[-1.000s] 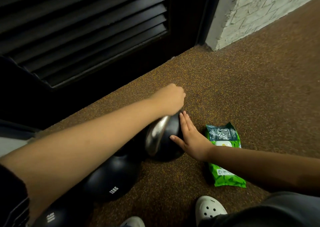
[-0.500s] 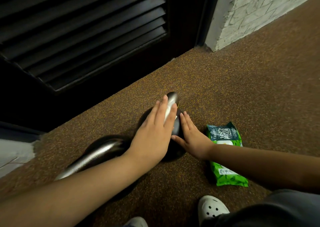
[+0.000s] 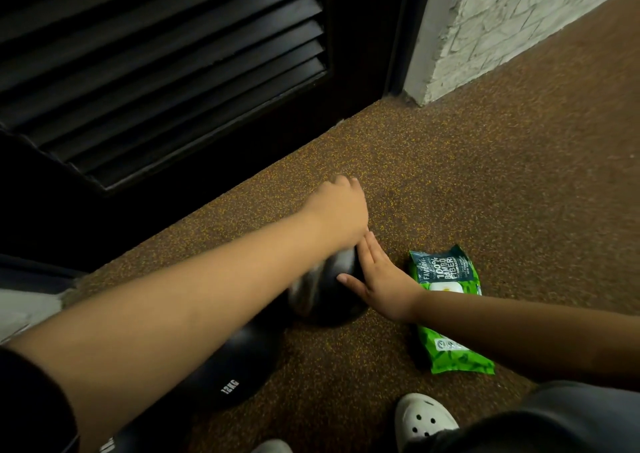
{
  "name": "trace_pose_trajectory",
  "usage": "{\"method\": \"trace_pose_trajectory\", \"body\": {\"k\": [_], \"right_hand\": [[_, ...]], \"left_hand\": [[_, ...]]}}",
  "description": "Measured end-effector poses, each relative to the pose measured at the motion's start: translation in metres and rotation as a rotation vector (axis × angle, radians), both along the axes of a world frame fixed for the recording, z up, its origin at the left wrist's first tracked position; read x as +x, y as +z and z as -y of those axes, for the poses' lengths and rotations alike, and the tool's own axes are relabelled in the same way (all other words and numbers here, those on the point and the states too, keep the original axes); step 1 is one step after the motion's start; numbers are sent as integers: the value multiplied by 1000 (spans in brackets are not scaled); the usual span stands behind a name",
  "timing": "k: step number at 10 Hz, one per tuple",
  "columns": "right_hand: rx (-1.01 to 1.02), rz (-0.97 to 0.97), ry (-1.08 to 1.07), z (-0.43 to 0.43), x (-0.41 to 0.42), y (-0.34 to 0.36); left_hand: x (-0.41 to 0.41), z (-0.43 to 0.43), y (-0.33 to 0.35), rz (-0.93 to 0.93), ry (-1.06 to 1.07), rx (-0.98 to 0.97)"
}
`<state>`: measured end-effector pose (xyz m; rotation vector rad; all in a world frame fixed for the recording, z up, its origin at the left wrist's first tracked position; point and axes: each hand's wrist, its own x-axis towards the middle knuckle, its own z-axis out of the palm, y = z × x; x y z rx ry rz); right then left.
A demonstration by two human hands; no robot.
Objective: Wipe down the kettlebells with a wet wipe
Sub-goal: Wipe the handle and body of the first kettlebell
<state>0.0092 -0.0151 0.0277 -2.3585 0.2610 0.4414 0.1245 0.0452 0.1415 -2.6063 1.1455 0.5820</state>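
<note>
A small black kettlebell [image 3: 325, 300] with a shiny steel handle stands on the brown speckled floor. My left hand [image 3: 337, 210] reaches over its top and far side, blurred, with the fingers curled down out of sight; the wet wipe is hidden under it. My right hand [image 3: 377, 279] lies flat against the kettlebell's right side, fingers straight. A bigger black kettlebell [image 3: 235, 366] marked 12KG sits under my left forearm. Part of a third kettlebell [image 3: 114, 442] shows at the bottom left edge.
A green pack of wet wipes [image 3: 445, 269] lies on the floor under my right wrist. A black louvred door [image 3: 173, 71] stands close behind the kettlebells, a white brick wall [image 3: 502, 19] at the back right. My white clog [image 3: 424, 418] is at the bottom.
My left hand went from lying flat along the handle to curling over the kettlebell's far side. My right hand stayed pressed on the right side.
</note>
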Motion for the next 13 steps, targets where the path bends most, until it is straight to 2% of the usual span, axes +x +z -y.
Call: {"method": "trace_pose_trajectory", "body": {"k": [1, 2, 3, 4, 5, 6, 7, 8, 10, 11, 13], "right_hand": [[9, -4, -12, -2, -1, 4], [15, -1, -14, -2, 0, 2], [20, -7, -11, -2, -1, 1], [30, -6, -10, -1, -1, 0], [38, -9, -14, -1, -1, -1], [42, 1, -18, -1, -2, -1], [41, 3, -21, -2, -3, 0], [45, -8, -20, -2, -2, 1], [37, -20, -10, -1, 0, 3], [23, -21, 1, -1, 0, 2], [16, -22, 4, 0, 0, 1]], "left_hand": [[25, 17, 8, -268, 156, -43], [45, 16, 6, -616, 361, -169], [54, 1, -18, -1066, 717, -483], [47, -12, -38, -1196, 919, -782], [32, -25, -42, -1222, 1035, -965], [21, -43, -39, -1281, 1049, -1012], [10, -57, -32, -1261, 1019, -1095], [-6, -73, -25, -1166, 956, -1127], [-45, -118, -28, -1118, 798, -1114], [-56, -137, -39, -1088, 698, -1038], [-74, -154, -59, -886, 606, -961]]}}
